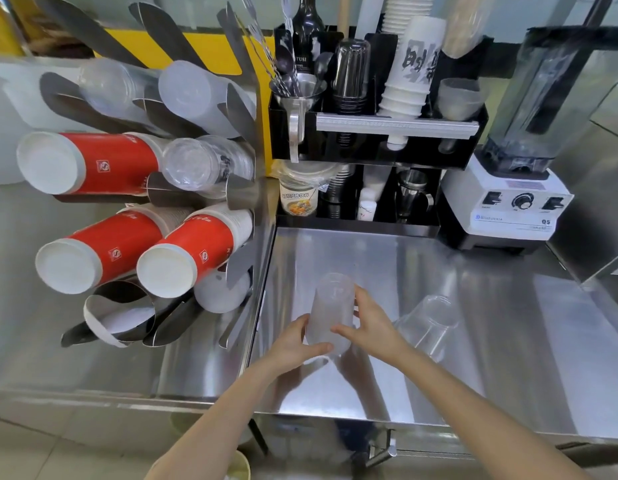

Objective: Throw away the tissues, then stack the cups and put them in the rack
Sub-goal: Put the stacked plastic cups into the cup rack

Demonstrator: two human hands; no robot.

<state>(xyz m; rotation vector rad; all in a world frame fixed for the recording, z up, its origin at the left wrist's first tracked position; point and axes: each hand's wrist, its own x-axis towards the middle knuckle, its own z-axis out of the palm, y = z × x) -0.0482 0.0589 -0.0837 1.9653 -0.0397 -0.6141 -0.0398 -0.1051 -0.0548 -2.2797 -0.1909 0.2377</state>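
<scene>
Both hands hold a frosted plastic cup stack [330, 311] upside down just above the steel counter [491, 341]. My left hand [293, 344] grips its lower left side near the rim, and my right hand [369, 320] wraps its right side. A clear plastic cup [428, 323] lies tilted on the counter just right of my right hand. The steel cup rack [241, 188] stands at the left, its slots holding red paper cups [183, 258], frosted cups [193, 95] and clear cups [196, 164]. No tissues are in view.
A black organiser [376, 140] with white paper cups, spoons, a funnel and a bottle stands behind the counter. A white blender [511, 199] sits at the back right. One empty rack slot [117, 313] opens at the lower left. The counter's front edge runs below my wrists.
</scene>
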